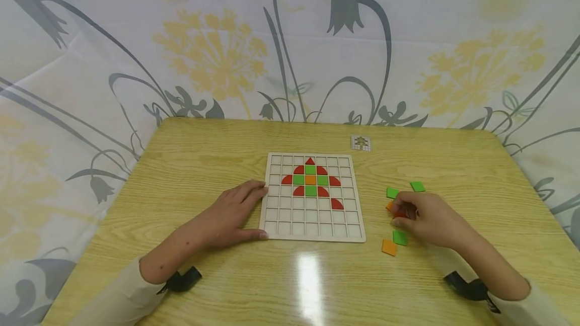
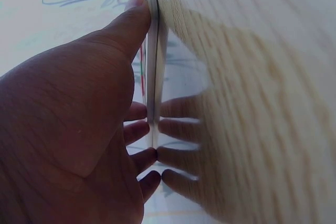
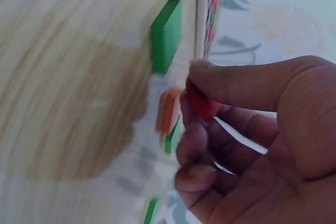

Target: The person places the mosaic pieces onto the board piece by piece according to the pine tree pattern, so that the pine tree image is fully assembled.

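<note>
A square white grid board (image 1: 283, 228) lies on the table, with red, green and orange tiles set in its cells in a tree-like pattern. One red quarter-round tile (image 1: 337, 204) sits at the pattern's lower right. My left hand (image 1: 228, 215) rests at the board's left edge, its thumb at the near corner and its fingers higher up the side. To the right of the board, my right hand (image 1: 432, 220) pinches a red tile (image 3: 202, 100) between thumb and fingers. Under and around that hand lie loose green tiles (image 1: 400, 238) and orange tiles (image 1: 388, 247).
A small pattern card (image 1: 360, 143) with a tree picture lies behind the board. The wooden table (image 1: 204, 150) ends at a flower-printed cloth (image 1: 290, 54) at the back. Another green tile (image 1: 418, 186) lies beyond the right hand.
</note>
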Motion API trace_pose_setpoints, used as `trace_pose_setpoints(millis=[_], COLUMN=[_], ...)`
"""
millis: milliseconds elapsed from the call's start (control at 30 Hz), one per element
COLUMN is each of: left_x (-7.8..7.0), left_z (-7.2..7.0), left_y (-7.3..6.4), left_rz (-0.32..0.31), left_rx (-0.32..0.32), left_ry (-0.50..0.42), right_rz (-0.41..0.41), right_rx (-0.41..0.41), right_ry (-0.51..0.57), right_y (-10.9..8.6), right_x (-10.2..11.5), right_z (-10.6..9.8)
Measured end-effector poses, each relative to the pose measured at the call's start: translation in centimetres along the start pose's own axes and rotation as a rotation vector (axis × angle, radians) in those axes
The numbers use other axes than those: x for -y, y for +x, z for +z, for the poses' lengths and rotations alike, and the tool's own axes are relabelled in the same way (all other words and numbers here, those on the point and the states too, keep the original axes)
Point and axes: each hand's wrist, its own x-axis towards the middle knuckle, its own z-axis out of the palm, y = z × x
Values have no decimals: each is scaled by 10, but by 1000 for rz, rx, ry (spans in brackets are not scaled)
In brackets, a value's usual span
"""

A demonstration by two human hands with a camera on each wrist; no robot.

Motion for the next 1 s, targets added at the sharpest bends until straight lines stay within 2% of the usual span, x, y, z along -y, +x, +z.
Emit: trace_pose_setpoints(millis=[167,367,667,833,1000], left_x=[0,1,1,1,1], left_z=[0,0,0,0,0], left_y=[-1,-1,-1,-1,-1], left_rz=[-4,-7,-5,-1,3], left_rx=[1,2,5,3,0], left_ry=[1,-5,-12,-13,-11], right_rz=[-71,-135,-168,-203,-198], right_rx=[-25,-5,49,74,87], right_ry=[39,85,76,110,146], right_y=[12,30,59,76,92], right_x=[14,34,62,74,87], right_z=[7,14,28,39,50])
